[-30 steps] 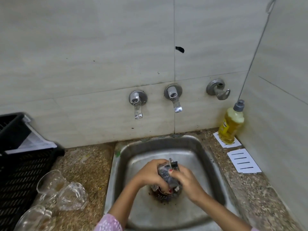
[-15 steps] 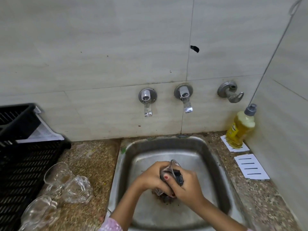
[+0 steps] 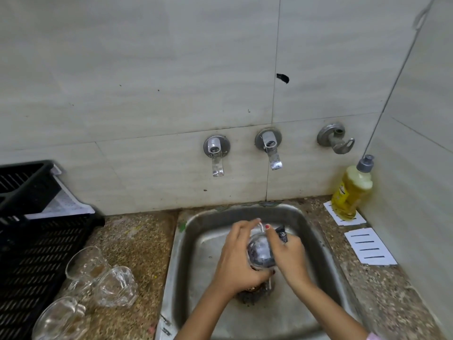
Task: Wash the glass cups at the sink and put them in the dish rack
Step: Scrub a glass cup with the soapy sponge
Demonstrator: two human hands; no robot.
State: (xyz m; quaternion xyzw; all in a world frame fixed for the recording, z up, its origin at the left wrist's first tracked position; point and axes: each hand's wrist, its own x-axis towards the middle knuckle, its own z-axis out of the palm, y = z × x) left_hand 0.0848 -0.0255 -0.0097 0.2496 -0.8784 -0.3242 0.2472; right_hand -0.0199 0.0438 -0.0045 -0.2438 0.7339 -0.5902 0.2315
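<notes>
left hand [image 3: 239, 263]: fingers curled round the body of the glass cup [image 3: 259, 251], gripping it from the left; the cup is tilted and held over the middle of the sink [image 3: 196, 244].
right hand [image 3: 289, 256]: pinches a dark scrub pad [image 3: 282, 233]. Most of the pad shows dark through the glass, so it looks stuffed inside the cup; one end sticks out by the thumb.
step: scrubbing the inside, judging by the pad's position.
how to do it well: hold the cup low, above the drain [image 3: 252, 294], so a slip drops it only a short way. Twist the pad against the wall and base, and turn the cup with the left hand rather than squeezing harder, since wet glass is slick. Do the rim and outside too.
rinse: no stream is visible from either tap [image 3: 217, 155] behind the sink, so one needs opening before racking.
queue: three waiting cups [image 3: 117, 285] lie on the counter [image 3: 137, 241] just left of the sink.
target: the black dish rack [image 3: 36, 253] stands further left of the sink, past those cups.
soap: the dish soap bottle [image 3: 350, 190] is at the right back corner of the sink.
</notes>
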